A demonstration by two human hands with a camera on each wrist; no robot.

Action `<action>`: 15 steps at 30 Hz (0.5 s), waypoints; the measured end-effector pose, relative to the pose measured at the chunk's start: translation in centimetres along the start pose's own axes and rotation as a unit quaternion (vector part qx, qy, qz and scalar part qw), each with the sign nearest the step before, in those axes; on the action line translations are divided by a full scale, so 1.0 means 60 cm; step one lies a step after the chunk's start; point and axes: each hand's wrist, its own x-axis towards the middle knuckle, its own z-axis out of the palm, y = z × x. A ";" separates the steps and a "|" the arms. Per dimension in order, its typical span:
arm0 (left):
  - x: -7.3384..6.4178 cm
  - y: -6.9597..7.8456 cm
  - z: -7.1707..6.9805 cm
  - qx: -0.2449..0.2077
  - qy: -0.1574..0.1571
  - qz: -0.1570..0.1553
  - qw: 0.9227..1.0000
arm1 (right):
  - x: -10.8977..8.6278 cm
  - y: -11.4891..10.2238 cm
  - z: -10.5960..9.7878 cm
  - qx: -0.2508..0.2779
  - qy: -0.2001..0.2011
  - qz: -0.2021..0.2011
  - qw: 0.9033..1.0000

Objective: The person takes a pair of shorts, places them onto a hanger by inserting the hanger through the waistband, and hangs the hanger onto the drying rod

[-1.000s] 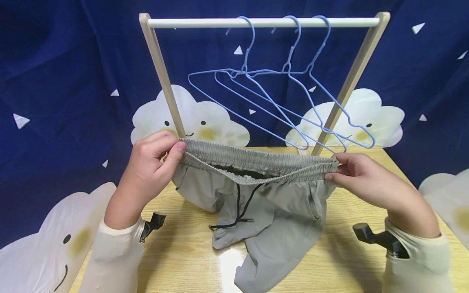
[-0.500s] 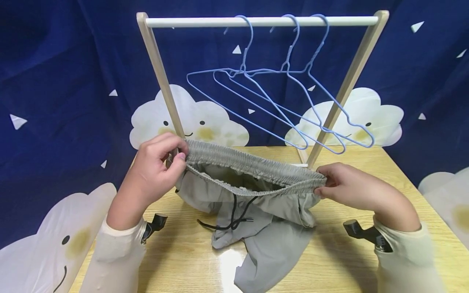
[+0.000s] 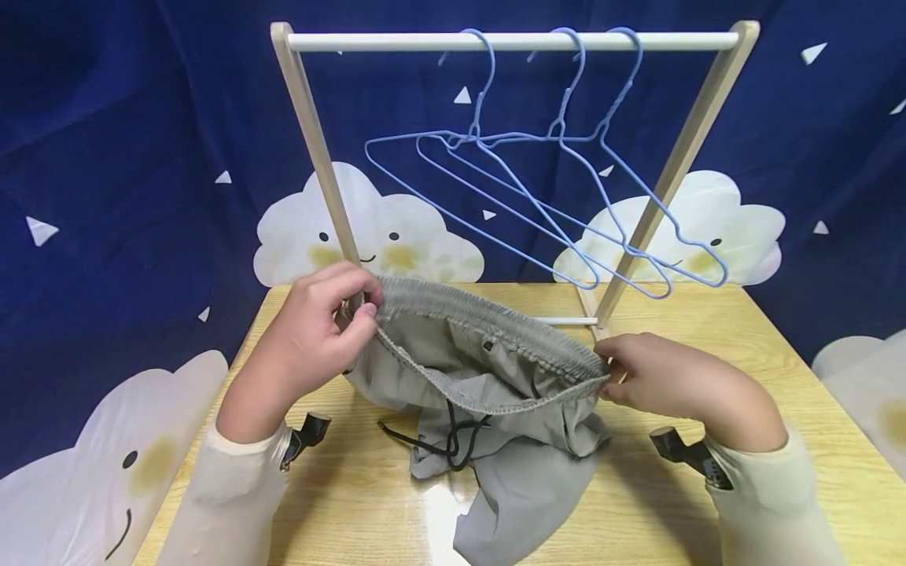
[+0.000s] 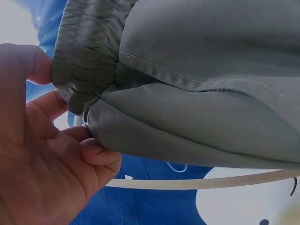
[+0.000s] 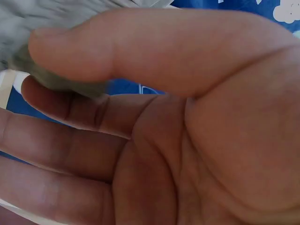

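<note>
Grey pants with an elastic waistband and a black drawstring hang between both hands, their lower part lying on the table. At the waistband's left end, my left hand pinches the fabric; the left wrist view shows gathered elastic at the fingertips and a pocket seam beside it. My right hand pinches the opposite end between thumb and index finger, its other fingers extended in the right wrist view. The waist opening gapes toward me, showing the inside of the pants.
Behind the pants stands a clothes rack with wooden posts and a white rail. Three blue hangers hang from it. The wooden table lies below, with a dark blue cloud-print curtain at the back.
My right hand has moved down and left with its end of the waistband, while my left hand has shifted slightly right. The waist opening now gapes wider and tilts toward me.
</note>
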 end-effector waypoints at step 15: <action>0.001 0.001 0.016 -0.006 -0.055 0.005 0.998 | -0.027 -0.044 -0.011 -0.035 0.158 -0.061 0.985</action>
